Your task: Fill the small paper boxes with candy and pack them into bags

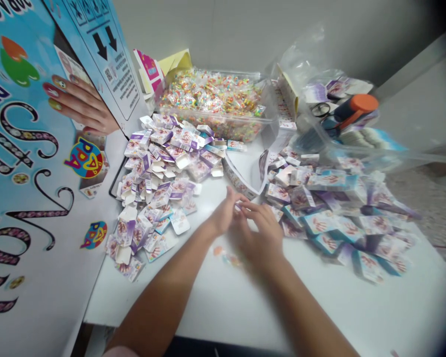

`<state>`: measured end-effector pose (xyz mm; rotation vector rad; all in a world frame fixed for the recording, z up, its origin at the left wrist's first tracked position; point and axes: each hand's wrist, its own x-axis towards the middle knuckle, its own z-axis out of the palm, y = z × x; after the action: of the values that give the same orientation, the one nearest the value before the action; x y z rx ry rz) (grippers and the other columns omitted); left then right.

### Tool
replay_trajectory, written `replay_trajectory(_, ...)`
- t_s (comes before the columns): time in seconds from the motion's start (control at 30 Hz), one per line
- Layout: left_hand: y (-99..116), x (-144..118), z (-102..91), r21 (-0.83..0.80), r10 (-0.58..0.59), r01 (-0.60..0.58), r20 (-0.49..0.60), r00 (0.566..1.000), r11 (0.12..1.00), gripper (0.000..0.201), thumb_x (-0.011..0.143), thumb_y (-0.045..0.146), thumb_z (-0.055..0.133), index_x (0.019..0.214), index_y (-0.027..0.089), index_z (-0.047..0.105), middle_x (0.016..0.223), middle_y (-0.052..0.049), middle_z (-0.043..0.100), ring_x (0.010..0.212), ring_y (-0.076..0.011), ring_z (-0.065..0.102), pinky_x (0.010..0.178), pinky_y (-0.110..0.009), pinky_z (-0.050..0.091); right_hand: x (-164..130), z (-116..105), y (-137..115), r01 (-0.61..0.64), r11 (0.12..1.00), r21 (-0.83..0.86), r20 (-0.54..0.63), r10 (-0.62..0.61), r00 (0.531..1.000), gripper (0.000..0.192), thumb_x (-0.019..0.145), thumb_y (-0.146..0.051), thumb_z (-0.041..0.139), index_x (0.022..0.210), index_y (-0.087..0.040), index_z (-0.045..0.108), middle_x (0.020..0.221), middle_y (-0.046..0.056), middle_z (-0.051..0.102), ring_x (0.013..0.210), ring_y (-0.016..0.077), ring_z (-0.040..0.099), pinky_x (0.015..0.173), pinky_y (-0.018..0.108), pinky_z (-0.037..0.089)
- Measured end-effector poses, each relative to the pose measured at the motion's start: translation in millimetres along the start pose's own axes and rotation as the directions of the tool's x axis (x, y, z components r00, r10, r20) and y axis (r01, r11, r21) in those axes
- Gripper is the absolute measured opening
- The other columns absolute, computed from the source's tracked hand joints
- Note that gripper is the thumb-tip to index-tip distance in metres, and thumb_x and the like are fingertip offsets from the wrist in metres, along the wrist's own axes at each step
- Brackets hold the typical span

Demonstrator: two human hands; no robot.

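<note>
Filling the left edge, a large printed carton panel shows lettering turned on its side, a photographed hand with painted nails, and round red-and-blue logos. Against it spreads a heap of small purple-and-white nail-print boxes, many with end flaps open, a few blue ones among them. Behind the heap, toward the wall, sits a clear plastic bin heaped with transparent sachets of multicoloured bits.

Near the middle of the white tabletop, the left hand has its thumb up and its fingertips turned toward the other hand. Just below the hands lie a few orange, blue and yellowish pieces, blurred; whether they are inside a sachet is unclear. A tiny white-and-purple item shows between the two hands' fingertips, mostly hidden. Beyond it, a white cardboard tray with a printed wall points its corner toward the hands. The right hand is palm down, fingers bent, reaching in to that item; I cannot tell whether either hand is actually pinching it.

To the right lies a second spread of purple and blue nail-print boxes, many looking closed. Behind these, a clear container stands with black-handled scissors and a dark cylinder with an orange cap.
</note>
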<state>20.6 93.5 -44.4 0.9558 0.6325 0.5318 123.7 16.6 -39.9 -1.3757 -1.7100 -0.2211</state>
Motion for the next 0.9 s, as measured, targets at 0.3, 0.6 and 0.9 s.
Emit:
replay_trajectory(0.3,-9.2,7.3,-1.2,0.118,0.099,-0.089,-0.079,0.992,0.989,0.086,0.079,0.088,0.01,0.078,0.017,0.058,0.067,0.0,0.05,0.061,-0.0128,0.046,0.055,-0.024,0.037,6.2,0.6,-1.1,0.044,0.996,-0.082,0.073,-0.038,0.997,0.018,0.084,-0.005,0.06,0.09,-0.021,0.056,0.095,0.009,0.071,0.078,0.0214,0.059,0.068,0.036,0.048)
replay_trajectory(0.6,-5.3,7.3,-2.5,0.053,-0.013,0.016,-0.06,0.998,0.998,0.085,0.083,0.084,0.007,0.084,0.017,0.059,0.063,0.0,0.051,0.057,-0.014,0.049,0.053,-0.024,0.038,5.3,0.8,1.8,-0.158,0.975,0.156,0.069,0.149,0.986,0.008,0.088,-0.018,0.062,0.086,-0.024,0.057,0.095,0.006,0.069,0.087,0.0221,0.064,0.077,0.04,0.05)
replay_trajectory(0.9,-4.3,5.4,0.2,0.035,-0.028,0.031,-0.085,0.996,0.999,0.08,0.084,0.084,0.017,0.086,0.016,0.061,0.068,-0.001,0.057,0.063,-0.0147,0.053,0.056,-0.023,0.04,6.6,1.1,-1.6,-0.356,0.898,0.257,0.032,0.36,0.932,0.012,0.085,-0.02,0.068,0.074,-0.022,0.064,0.087,0.003,0.071,0.079,0.0187,0.065,0.075,0.035,0.051)
